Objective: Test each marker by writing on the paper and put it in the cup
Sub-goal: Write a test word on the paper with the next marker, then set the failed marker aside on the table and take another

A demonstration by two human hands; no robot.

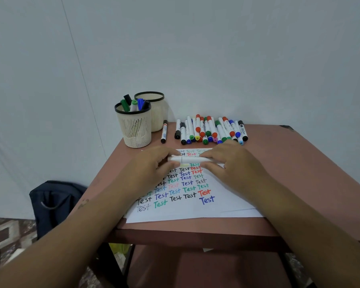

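A white marker (187, 159) lies level above the paper (195, 208), held at both ends. My left hand (154, 165) grips its left end and my right hand (229, 161) pinches its right end; whether the cap is on is hidden by my fingers. The paper carries several rows of "Test" in black, blue, green and red. A pile of several markers (211, 130) lies at the table's back, and one black-capped marker (164, 131) lies apart to its left. The front cream cup (134, 129) holds several markers; a second cup (156, 113) stands behind it.
The brown table (299, 167) stands against a pale wall. A dark blue bag (54, 202) sits on the floor to the left, beside the table's edge. A patterned floor shows at the lower left.
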